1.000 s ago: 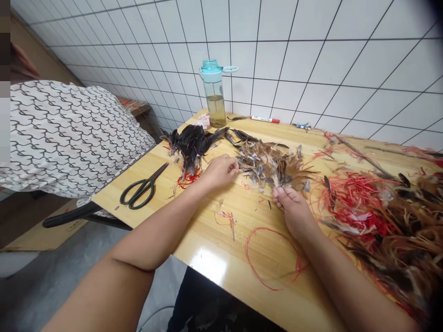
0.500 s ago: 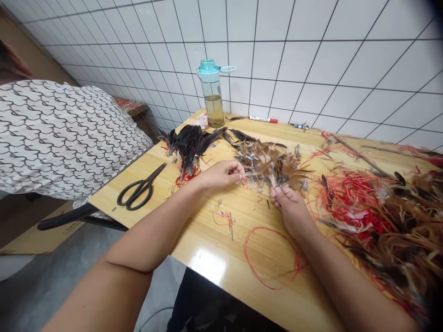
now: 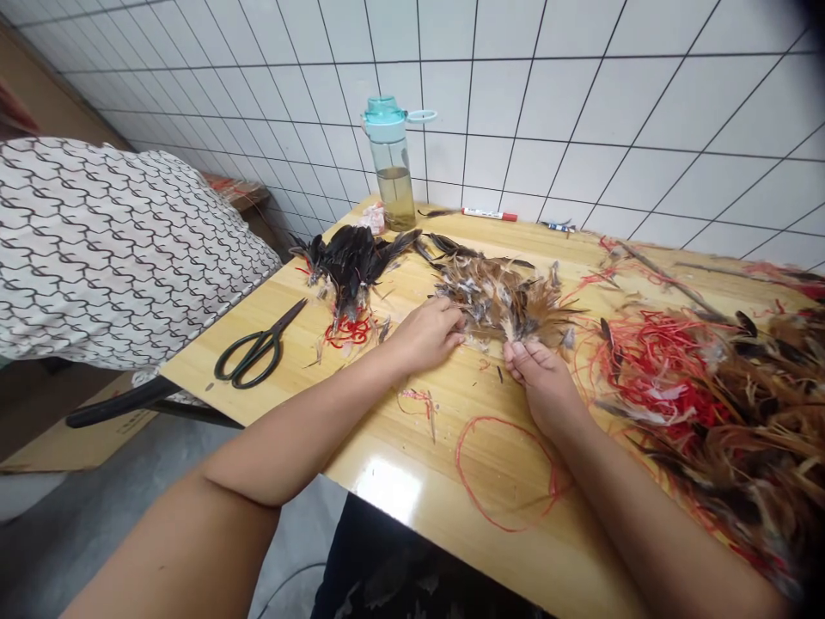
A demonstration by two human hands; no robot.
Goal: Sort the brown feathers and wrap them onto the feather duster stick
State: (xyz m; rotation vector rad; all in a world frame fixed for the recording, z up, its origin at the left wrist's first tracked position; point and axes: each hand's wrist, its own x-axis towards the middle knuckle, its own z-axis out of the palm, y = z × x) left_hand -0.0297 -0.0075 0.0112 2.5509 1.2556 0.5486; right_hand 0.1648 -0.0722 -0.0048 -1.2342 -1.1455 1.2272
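Hands [image 3: 429, 335] [image 3: 546, 378] at brn feathers [image 3: 493, 288], L grip unclear

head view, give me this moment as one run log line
left hand: at brown feather pile's edge | right hand: pinching feather bundle | scissors: on table, untouched | bottle: upright

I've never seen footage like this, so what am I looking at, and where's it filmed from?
No machine here: this is a person working barehanded, seen by a head-worn camera looking forward and down. The right hand pinches the base of some brown feathers. The left hand is at their near left edge; I can't tell whether it grips any. On the wooden table lie black feathers, scissors, tangled red string and, at the right, a larger feather heap. A water bottle stands near the tiled wall.
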